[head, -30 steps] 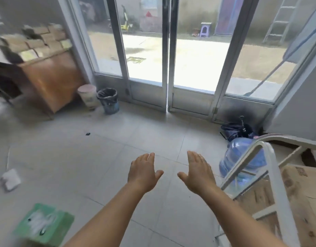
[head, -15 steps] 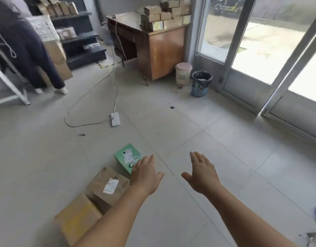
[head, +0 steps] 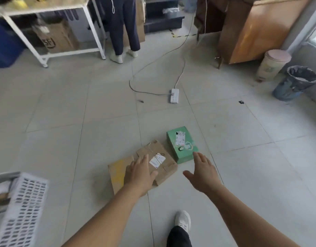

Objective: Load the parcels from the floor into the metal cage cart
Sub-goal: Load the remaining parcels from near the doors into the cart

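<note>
My left hand (head: 140,173) hovers, fingers loosely together, over the brown parcel (head: 159,162); my right hand (head: 202,171), fingers spread, nears the green parcel's (head: 182,144) near edge. Open floor (head: 260,157) lies at three o'clock.

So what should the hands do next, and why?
Probably lower both onto the brown parcel. The left hand and right hand are open and empty, spread to either side of it, and it lies on the floor between the yellow parcel and green parcel.
</note>
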`<state>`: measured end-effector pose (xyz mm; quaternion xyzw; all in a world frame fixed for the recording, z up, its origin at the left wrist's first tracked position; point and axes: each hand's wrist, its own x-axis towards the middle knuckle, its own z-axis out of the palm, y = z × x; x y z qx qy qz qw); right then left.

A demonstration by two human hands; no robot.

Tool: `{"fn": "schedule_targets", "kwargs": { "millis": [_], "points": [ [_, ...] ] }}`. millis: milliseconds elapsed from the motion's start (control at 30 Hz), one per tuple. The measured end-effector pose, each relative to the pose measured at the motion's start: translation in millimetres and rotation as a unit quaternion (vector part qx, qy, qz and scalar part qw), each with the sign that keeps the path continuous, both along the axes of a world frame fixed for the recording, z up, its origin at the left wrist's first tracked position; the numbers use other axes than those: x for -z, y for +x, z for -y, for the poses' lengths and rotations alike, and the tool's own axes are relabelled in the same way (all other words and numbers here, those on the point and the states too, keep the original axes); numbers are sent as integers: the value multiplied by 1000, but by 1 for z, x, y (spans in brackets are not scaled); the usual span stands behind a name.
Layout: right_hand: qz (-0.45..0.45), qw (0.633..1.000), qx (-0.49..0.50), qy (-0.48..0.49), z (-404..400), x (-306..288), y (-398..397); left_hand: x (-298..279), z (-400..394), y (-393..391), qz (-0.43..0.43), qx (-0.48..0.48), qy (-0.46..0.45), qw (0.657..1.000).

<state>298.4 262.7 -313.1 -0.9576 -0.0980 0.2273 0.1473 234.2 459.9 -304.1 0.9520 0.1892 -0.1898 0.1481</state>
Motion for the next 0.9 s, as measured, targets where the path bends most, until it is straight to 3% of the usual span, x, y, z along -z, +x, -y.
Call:
{"fn": "schedule_targets", "kwargs": {
  "millis": [433,900],
  "points": [
    [-94,996,-3,9,-56,108,108,95,-66,103,-94,-68,-6,993],
    [-201,968,147,15,-101,332,140,317,-138,207,-140,-40,-29,989]
  ]
}}
